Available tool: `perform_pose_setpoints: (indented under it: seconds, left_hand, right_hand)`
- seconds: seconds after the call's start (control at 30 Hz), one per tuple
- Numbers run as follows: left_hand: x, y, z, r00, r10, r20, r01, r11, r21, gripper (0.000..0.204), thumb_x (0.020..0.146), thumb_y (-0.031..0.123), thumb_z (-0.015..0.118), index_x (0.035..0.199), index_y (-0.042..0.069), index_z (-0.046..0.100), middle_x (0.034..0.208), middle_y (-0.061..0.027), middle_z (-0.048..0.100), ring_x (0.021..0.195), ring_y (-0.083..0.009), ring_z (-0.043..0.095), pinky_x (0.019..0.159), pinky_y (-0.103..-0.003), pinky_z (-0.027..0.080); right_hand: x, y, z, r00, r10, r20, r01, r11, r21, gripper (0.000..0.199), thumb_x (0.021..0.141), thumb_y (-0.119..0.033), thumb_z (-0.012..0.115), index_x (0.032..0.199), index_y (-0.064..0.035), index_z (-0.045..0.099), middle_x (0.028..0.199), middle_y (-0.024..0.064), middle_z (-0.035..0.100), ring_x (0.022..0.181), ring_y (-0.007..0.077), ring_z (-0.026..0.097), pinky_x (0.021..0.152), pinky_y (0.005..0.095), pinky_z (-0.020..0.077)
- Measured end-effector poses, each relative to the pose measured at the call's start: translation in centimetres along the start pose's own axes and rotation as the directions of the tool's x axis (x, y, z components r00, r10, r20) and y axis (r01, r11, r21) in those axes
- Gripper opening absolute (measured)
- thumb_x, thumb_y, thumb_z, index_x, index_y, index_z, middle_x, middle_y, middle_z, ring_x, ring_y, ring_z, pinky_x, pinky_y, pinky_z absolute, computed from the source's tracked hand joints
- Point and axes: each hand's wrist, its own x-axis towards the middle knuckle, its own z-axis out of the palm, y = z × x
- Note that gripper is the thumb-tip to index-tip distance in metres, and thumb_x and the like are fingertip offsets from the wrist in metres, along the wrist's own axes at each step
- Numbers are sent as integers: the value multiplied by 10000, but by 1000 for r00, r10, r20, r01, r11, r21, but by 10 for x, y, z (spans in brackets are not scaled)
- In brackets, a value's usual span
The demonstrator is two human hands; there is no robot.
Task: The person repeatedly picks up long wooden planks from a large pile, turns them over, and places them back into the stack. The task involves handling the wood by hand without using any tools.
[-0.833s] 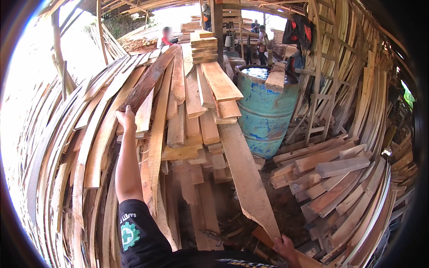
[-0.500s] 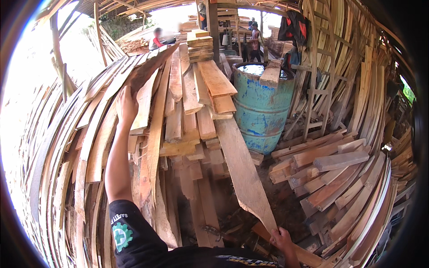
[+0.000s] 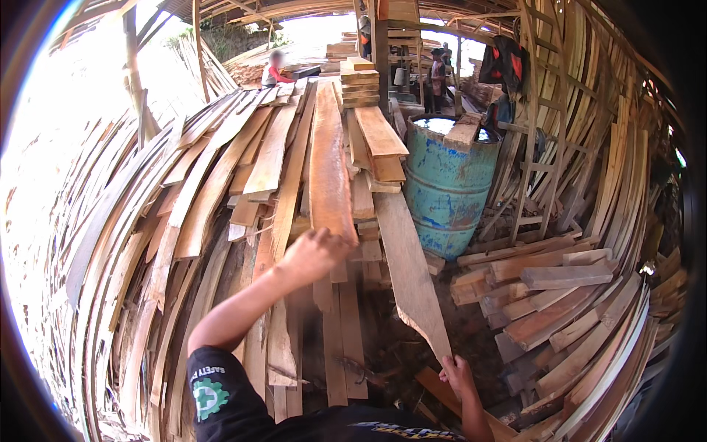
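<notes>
My left hand (image 3: pixel 318 254) is closed round the near end of a reddish-brown board (image 3: pixel 331 169), which points away from me over the heap of boards. At the lower right, my right hand (image 3: pixel 458 376) pinches the narrow, slanted tip of a long pale plank (image 3: pixel 412 272). That plank runs away from me, its far part passing under a short stack of thick boards (image 3: pixel 379 132). Beneath and left of my left hand lie many rough-sawn boards (image 3: pixel 221 177), overlapping and fanned out.
A rusty blue-green drum (image 3: pixel 448 195) with liquid in it stands right of the stack, a wood block (image 3: pixel 464 131) across its rim. Cut timber (image 3: pixel 567 276) is heaped at the right. Behind it a wooden ladder (image 3: pixel 541 132) leans. Further off are a seated person (image 3: pixel 275 72) and another person (image 3: pixel 437 77).
My left hand has swung right and nearer, turning the reddish-brown board from a leftward slant to point straight away. My right hand keeps the pale plank's tip. The whole view has shifted slightly.
</notes>
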Motion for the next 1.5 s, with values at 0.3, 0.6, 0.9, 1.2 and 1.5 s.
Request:
perform_pose_setpoints:
  seconds: [0.3, 0.6, 0.9, 1.2, 1.5]
  left_hand:
    - [5, 165, -64, 916, 199, -349, -265, 952, -152, 108, 715, 211, 559, 750, 110, 548, 711, -12, 506, 642, -142, 532, 476, -280, 363]
    - [-10, 251, -80, 970, 35, -240, -119, 932, -342, 192, 739, 231, 568, 879, 98, 574, 831, -11, 520, 762, -137, 525, 583, -263, 420]
    - [-31, 248, -91, 840, -525, -138, 79, 370, -926, 305, 775, 112, 661, 1046, 24, 552, 1036, -160, 570, 963, -333, 568, 818, -384, 474]
    - [-25, 228, -48, 622, -557, 551, -45, -728, -684, 494, 926, 213, 532, 1336, -10, 370, 1278, -153, 472, 1159, -275, 495, 984, -421, 410]
    - [76, 149, 68, 735, -124, 667, -62, -991, -117, 715, 916, 488, 478, 1361, -44, 305, 1264, -207, 482, 1141, -332, 500, 1012, -487, 373]
  right_hand:
    - [5, 6, -1, 977, -170, -126, 60, 794, -606, 476, 927, -409, 494, 1005, 54, 578, 820, 159, 637, 792, 169, 636, 705, 328, 496]
    - [-40, -167, 16, 880, -260, 397, -26, 809, 587, 396, 980, -326, 453, 1161, 11, 554, 1070, 113, 612, 977, 187, 597, 836, 300, 473]
    - [-42, -215, 7, 891, -205, 404, 380, 823, -422, 453, 774, -316, 679, 1050, 36, 607, 945, 159, 645, 864, 203, 615, 785, 365, 482]
    - [-140, -245, -126, 933, 49, 358, 170, 814, -555, 427, 780, -352, 702, 908, 39, 592, 797, 93, 605, 709, 147, 554, 617, 324, 456]
    - [-277, -129, -182, 997, -78, 21, 58, 505, -861, 307, 781, -261, 658, 926, -1, 583, 816, 191, 598, 830, 370, 605, 714, 432, 466]
